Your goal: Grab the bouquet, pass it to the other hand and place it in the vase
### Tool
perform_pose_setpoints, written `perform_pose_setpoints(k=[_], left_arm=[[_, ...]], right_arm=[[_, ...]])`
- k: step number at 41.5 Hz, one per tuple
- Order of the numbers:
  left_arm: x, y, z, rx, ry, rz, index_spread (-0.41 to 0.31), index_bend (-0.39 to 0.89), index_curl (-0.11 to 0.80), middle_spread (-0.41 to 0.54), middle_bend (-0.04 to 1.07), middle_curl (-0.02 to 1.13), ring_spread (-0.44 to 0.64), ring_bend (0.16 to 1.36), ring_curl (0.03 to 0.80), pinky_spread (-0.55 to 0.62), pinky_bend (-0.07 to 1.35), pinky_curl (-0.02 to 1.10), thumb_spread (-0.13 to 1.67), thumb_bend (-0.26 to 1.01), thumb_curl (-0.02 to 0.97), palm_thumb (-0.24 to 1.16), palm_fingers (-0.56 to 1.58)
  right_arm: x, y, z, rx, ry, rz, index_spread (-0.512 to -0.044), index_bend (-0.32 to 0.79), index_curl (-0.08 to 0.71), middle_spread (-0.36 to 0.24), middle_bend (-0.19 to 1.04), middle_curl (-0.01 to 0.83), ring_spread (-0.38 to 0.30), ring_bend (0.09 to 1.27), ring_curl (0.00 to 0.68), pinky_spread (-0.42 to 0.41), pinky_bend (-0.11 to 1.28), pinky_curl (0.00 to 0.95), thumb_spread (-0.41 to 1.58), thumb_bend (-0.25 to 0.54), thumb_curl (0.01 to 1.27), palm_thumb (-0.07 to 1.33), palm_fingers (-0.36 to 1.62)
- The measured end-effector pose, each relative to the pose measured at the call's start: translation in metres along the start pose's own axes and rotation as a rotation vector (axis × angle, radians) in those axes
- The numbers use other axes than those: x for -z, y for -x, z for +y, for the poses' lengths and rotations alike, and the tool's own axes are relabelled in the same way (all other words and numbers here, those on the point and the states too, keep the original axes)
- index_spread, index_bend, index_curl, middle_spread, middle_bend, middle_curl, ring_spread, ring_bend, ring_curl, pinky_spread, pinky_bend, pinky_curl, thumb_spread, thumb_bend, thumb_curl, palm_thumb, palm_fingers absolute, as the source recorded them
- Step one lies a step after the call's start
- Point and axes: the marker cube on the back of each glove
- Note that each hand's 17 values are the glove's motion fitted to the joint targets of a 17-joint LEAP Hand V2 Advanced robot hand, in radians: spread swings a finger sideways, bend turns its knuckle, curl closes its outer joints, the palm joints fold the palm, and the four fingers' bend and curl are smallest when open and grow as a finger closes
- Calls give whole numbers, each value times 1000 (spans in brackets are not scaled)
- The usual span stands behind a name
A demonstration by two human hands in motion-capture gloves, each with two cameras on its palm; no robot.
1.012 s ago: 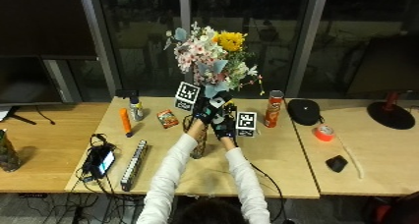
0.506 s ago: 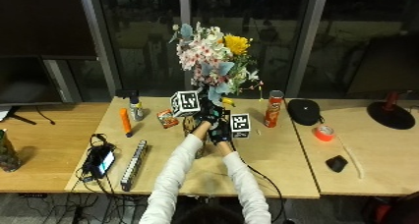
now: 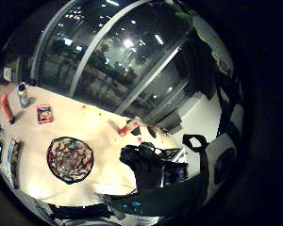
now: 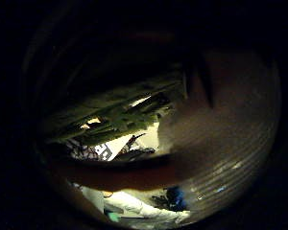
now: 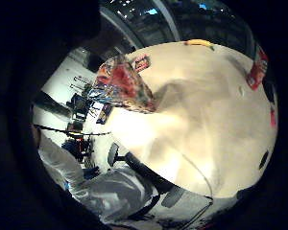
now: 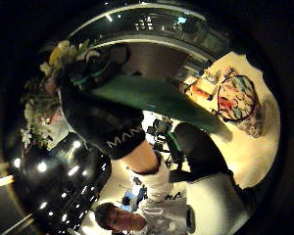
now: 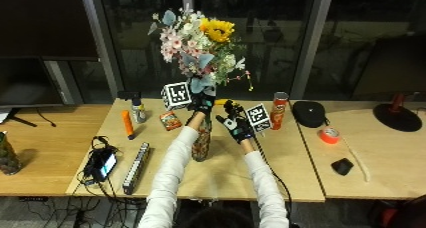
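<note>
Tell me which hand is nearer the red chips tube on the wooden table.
Right. The right hand hovers open just beside the red chips tube; the left hand grips the flower bouquet farther away.

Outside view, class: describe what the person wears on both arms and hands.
Both arms are in long white sleeves. The left hand and right hand each wear a black glove; white lettering shows on a glove's cuff in the right thumb side palm view.

The table [image 7: 60, 173] was pale wood with a smooth, matt top. The vase [image 7: 201, 144] looked glossy, its surface a patchwork of coloured mosaic pieces. The bouquet [image 7: 200, 43] had soft matt petals and leaves. Both hands, left [image 7: 202, 101] and right [image 7: 236, 124], wore matt black cloth gloves, and the sleeves [image 7: 166, 178] were white cloth.
</note>
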Motion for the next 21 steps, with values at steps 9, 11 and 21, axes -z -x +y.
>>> perform_pose_setpoints(k=[9,11,21], left_arm=[[13,-10,-29,-49,-50,19,-277,186,486,-367,784,598,-383,935,483,-423,756,488,859,-23,577,844,1349],[15,-11,-33,-64,-56,8,-278,185,493,-367,785,599,-383,936,484,-423,757,489,862,-23,580,843,1347],[22,5,-46,-66,-67,-13,-281,179,520,-371,786,598,-384,938,486,-424,763,491,869,-24,590,840,1341]], right_arm=[[25,-17,7,-26,-38,-50,-364,87,334,-97,258,400,-56,443,355,115,558,402,977,-85,437,530,-9],[30,-20,9,-33,-53,-47,-382,93,313,-95,237,387,-40,421,338,140,560,389,988,-76,419,489,-35],[53,-42,14,-67,-104,-95,-430,68,213,-92,173,342,15,393,292,222,563,352,974,-59,356,305,-125]])
